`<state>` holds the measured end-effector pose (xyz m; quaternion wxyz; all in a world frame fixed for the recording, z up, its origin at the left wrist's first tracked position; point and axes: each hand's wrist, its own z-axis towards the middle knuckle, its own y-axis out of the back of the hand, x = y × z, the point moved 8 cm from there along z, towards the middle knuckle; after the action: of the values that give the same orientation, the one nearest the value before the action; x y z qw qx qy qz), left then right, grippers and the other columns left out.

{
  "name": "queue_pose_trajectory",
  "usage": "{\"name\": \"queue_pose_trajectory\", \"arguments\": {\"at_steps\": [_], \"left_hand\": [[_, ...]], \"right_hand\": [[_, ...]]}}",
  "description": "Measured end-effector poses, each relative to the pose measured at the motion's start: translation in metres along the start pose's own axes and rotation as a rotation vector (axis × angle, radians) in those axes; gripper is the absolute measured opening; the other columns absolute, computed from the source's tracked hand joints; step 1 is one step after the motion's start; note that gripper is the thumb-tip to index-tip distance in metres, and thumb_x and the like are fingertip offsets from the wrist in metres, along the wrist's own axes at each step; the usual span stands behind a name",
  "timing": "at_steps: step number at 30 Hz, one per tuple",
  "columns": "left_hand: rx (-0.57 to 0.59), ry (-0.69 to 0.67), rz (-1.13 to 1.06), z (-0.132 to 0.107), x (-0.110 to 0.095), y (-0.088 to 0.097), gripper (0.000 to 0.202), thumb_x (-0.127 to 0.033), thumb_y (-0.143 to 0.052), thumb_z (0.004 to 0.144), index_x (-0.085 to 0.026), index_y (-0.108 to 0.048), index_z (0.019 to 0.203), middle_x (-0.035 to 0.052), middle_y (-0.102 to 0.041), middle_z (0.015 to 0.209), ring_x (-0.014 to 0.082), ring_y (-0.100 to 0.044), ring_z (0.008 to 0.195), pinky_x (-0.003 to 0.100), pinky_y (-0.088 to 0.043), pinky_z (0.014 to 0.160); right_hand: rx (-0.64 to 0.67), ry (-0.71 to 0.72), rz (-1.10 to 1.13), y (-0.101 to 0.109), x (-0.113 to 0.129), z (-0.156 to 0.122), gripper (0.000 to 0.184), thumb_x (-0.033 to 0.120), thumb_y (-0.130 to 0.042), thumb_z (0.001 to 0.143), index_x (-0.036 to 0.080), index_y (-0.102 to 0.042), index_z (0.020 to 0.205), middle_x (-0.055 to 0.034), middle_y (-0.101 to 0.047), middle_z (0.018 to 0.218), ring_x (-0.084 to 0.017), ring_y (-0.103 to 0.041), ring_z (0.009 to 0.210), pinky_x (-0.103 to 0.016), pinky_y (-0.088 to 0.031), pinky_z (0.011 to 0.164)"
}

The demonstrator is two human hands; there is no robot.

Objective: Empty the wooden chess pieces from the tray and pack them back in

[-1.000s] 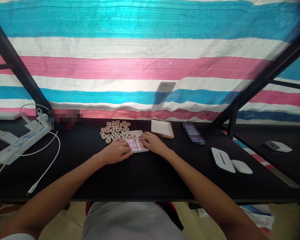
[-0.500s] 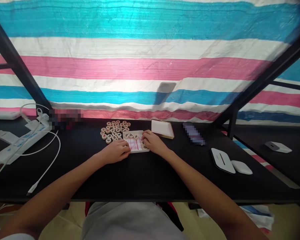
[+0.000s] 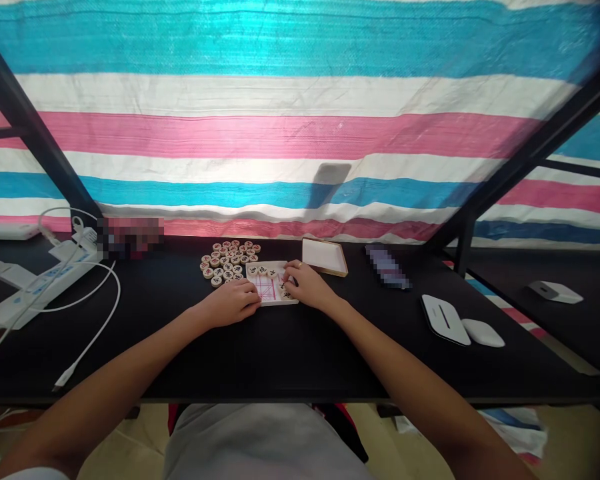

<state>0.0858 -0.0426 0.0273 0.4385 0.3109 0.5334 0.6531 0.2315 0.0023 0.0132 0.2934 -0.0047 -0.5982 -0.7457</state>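
Observation:
A small white box [image 3: 269,291] with a red-lined sheet inside sits on the black table [image 3: 290,347], with a few round wooden chess pieces [image 3: 263,271] along its far side. My left hand [image 3: 231,301] rests curled against the box's left edge. My right hand [image 3: 306,285], a ring on one finger, lies on the box's right side with fingertips pinched at a piece inside. A pile of several loose chess pieces [image 3: 229,259] lies just left of and behind the box.
The box's lid [image 3: 324,257] lies behind my right hand. A white power strip [image 3: 40,285] with cables is at the left. Two flat white devices [image 3: 460,324] lie at the right. A striped tarp [image 3: 300,120] hangs behind, between black frame bars.
My right hand's fingers have shifted slightly over the pieces at the box's right side. My left hand has stayed put.

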Motion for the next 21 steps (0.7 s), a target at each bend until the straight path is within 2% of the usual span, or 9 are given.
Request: {"name": "queue_pose_trajectory", "arguments": {"at_steps": [6,10,14,21], "left_hand": [[-0.006,0.005,-0.025,-0.001,0.000,0.001,0.029,-0.031,-0.042,0.097,-0.017,-0.066,0.095,0.0058,-0.063,0.093,0.0172,-0.057,0.089,0.031,-0.043,0.087],[-0.027,0.006,-0.025,-0.001,0.000,0.004,0.031,-0.037,-0.044,0.096,-0.017,-0.066,0.103,0.0081,-0.062,0.096,0.0205,-0.055,0.096,0.033,-0.043,0.089],[-0.016,0.007,-0.024,-0.002,0.000,0.003,0.034,-0.040,-0.043,0.096,-0.017,-0.066,0.106,0.0090,-0.061,0.098,0.0218,-0.054,0.098,0.035,-0.043,0.090],[-0.046,-0.022,-0.021,-0.002,-0.001,0.003,0.036,-0.041,-0.041,0.097,-0.020,-0.064,0.115,0.0087,-0.062,0.105,0.0221,-0.053,0.106,0.036,-0.040,0.096]], "right_hand": [[-0.001,0.079,0.072,-0.005,0.001,-0.001,0.015,0.022,-0.059,0.081,0.019,-0.069,0.092,-0.0091,-0.057,0.114,-0.023,-0.054,0.104,-0.039,-0.043,0.096],[-0.025,0.140,0.079,-0.001,0.008,-0.001,0.016,0.029,-0.058,0.085,0.020,-0.071,0.088,-0.0113,-0.056,0.120,-0.025,-0.053,0.108,-0.044,-0.042,0.098],[-0.022,0.231,0.075,0.002,0.019,-0.003,0.019,0.021,-0.054,0.085,0.019,-0.072,0.079,-0.0117,-0.056,0.123,-0.025,-0.050,0.116,-0.044,-0.040,0.100],[0.052,0.339,0.079,0.002,0.033,-0.007,0.022,0.015,-0.053,0.083,0.022,-0.073,0.085,-0.0092,-0.058,0.123,-0.025,-0.050,0.118,-0.045,-0.040,0.102]]}}
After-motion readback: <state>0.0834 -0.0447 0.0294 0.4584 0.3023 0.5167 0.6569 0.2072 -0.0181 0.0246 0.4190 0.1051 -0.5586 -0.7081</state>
